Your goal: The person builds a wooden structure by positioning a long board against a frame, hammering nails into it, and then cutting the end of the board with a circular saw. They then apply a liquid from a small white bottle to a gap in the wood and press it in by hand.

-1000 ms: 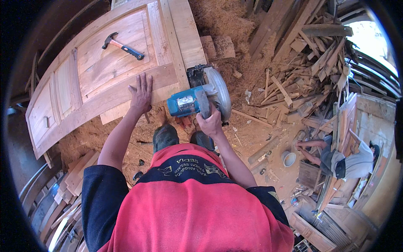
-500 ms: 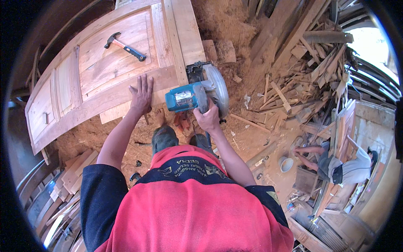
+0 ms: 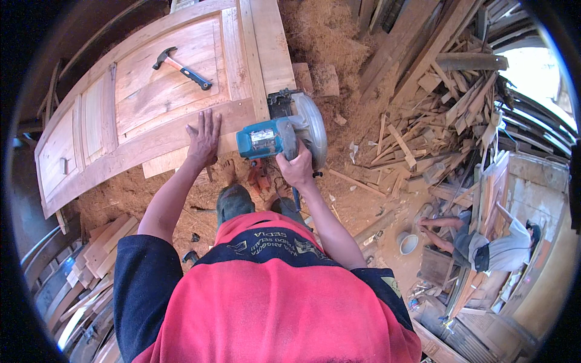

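My right hand (image 3: 296, 166) is wrapped round the rear handle of a teal circular saw (image 3: 264, 138). The saw sits at the near right corner of a panelled wooden door (image 3: 151, 142), its clear-grey blade guard over the edge. A straight wood strip (image 3: 253, 57) lies across the door, its near end close to the saw's base. On the door's near rail my left hand (image 3: 204, 138) rests flat with fingers spread. A claw hammer (image 3: 181, 68) with a blue and black grip lies on the door panel. The blade itself is hidden by the guard and the saw body.
Sawdust and offcuts cover the floor, with a large scrap-wood heap (image 3: 442, 127) to the right. A white bucket (image 3: 408, 244) stands near a seated person (image 3: 502, 245) at far right. Stacked boards (image 3: 106, 248) lie at left. A red object (image 3: 259, 175) is by my bare feet.
The whole view has shifted very slightly. Both hands, the saw and the hammer keep nearly the same places on the door.
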A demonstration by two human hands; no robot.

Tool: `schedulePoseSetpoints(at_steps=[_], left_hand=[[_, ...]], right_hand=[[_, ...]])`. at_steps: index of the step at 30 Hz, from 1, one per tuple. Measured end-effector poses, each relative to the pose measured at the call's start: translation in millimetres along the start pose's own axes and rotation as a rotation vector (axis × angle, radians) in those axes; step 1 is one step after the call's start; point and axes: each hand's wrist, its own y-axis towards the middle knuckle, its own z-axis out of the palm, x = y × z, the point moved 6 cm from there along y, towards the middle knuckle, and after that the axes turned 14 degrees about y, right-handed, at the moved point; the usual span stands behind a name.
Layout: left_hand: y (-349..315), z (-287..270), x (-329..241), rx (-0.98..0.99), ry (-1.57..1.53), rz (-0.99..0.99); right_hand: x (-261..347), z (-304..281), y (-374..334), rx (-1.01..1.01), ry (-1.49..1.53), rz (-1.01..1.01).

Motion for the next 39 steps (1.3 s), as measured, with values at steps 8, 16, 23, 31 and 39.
schedulePoseSetpoints(at_steps=[8, 16, 23, 31, 39], left_hand=[[1, 0, -2, 0.012, -0.006, 0.009], [-2, 3, 2, -0.047, 0.000, -0.011], [-5, -8, 2, -0.028, 0.000, 0.003], [3, -16, -4, 0.047, 0.010, 0.026], [-1, 5, -2, 0.000, -0.132, 0.024]], right_hand=[[-8, -2, 8, -0.006, -0.027, -0.001], [-6, 5, 17, 0.004, -0.036, 0.020], [-5, 6, 22, -0.013, -0.021, -0.001], [-4, 1, 37, -0.013, -0.017, -0.021], [0, 14, 46, 0.013, -0.155, 0.047]])
